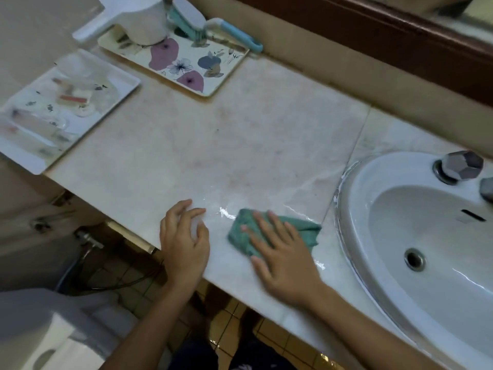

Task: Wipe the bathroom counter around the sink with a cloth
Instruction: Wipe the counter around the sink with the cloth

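Flat fingers of the right hand [282, 259] press the green cloth [269, 233] on the counter [240, 145] beside the sink [354, 209] (left hand [184, 236] rests loosely). Push firmly, slowly.

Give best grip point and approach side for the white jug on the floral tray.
Grip the white jug by its handle, coming from the left. The handle juts out leftward past the edge of the floral tray with open space around it. A brush sits close by the jug's right side, so the body looks harder to reach from there.
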